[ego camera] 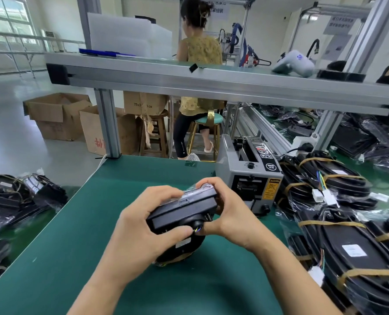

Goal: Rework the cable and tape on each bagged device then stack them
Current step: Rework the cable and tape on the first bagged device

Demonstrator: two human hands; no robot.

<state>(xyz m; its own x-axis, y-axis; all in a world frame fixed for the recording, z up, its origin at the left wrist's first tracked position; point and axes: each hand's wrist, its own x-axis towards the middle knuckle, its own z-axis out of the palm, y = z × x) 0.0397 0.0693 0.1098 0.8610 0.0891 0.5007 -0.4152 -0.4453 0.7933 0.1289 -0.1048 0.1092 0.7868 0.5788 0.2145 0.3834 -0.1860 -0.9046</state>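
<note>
Honestly the bagged device (184,210) looks like a stiff plastic shell in a slick, crinkly bag — both the left hand (143,226) and right hand (229,212) are curled tight around its ends, just above the green table (98,212) — so I'd hold the hard edges, not the wires.

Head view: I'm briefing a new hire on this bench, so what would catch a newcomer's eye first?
First, the two hands at centre: the left hand and right hand both grip a black bagged device above the green mat. Next, the grey tape dispenser just right of them. Then the taped, bagged devices piled along the right edge.
</note>
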